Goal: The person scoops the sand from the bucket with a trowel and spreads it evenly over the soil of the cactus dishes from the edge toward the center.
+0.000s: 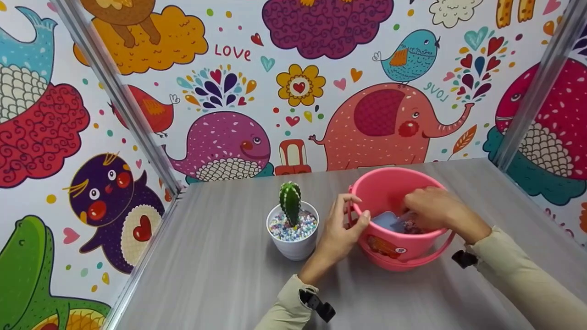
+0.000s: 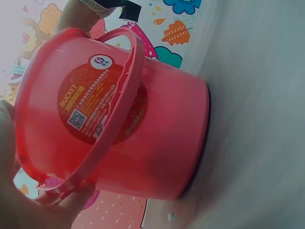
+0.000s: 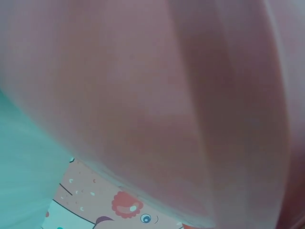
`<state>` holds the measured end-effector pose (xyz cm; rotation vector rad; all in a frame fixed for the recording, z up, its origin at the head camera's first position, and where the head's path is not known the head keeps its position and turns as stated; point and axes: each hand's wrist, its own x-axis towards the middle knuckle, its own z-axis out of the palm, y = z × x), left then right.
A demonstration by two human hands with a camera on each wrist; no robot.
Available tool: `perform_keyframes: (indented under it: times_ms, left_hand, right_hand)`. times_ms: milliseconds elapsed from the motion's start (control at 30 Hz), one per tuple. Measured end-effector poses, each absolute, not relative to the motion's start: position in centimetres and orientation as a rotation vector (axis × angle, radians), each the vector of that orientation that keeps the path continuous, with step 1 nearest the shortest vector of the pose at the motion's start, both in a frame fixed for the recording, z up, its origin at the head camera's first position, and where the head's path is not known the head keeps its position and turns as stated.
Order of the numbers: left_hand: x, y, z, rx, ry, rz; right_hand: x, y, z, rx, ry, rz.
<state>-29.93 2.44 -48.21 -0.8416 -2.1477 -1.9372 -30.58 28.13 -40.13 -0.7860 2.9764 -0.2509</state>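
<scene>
A pink bucket [image 1: 399, 247] stands upright on the table, its handle hanging down the front. My left hand [image 1: 341, 229] holds the left side of its rim, thumb and fingers spread around the edge. In the left wrist view the fingers [image 2: 76, 200] press the bucket's side near the handle joint. My right hand [image 1: 431, 208] reaches inside over the right rim, with fingers curled around what looks like the grip of a blue-grey plastic shovel [image 1: 386, 221]; the fingertips are partly hidden. Small reddish, mixed-colour bits [image 1: 411, 225] lie beside the shovel. The bucket's wall [image 3: 124, 95] fills the right wrist view.
Left of the bucket, near my left hand, stands a white pot [image 1: 296, 250] with a green cactus [image 1: 290, 204] in multicoloured pebbles [image 1: 293, 231]. Cartoon-printed panels [image 1: 298, 87] with metal edge strips enclose the grey table [image 1: 206, 256] at the back and sides.
</scene>
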Motion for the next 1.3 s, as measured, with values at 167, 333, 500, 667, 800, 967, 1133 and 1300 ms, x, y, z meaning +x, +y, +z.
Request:
perform_keyframes:
  times_ms: [167,333,500,667,800,967,1133,1300]
  left_hand:
    - [-29.98,2.41,-48.18,-0.832,-2.157,-1.951]
    - [-29.93,2.37,-48.19,-0.826,-2.15,-1.959]
    - [-29.86,2.3,-48.26,-0.822,-2.154,-1.953]
    - [-29.93,2.35,-48.34,-0.834,-2.148,-1.953]
    - [-29.97,2.4,-48.3,-0.844,-2.144,-1.954]
    - [-30.02,2.35,-48.25,-0.834,-2.164,-1.942]
    - [-30.02,2.28,-48.18,-0.823,-2.191,-1.909]
    - [-29.97,2.4,-48.26,-0.817,-2.185,-1.928]
  right_hand:
    - [-30.65,27.97,-40.15,-0.684,2.915,-0.244]
    - [-30.7,27.85,-40.18,-0.641,2.894,-0.23]
    - [-30.69,27.96,-40.21,-0.67,2.905,-0.255]
    - [-30.73,28.23,-40.23,-0.731,2.894,-0.265]
    - [-30.74,28.42,-40.12,-0.768,2.887,-0.281]
    - [-30.73,28.45,-40.01,-0.796,2.883,-0.321]
    - [-30.65,28.47,-40.0,-0.802,2.88,-0.389]
    - [-30.66,28.56,-40.22,-0.782,2.889,-0.412]
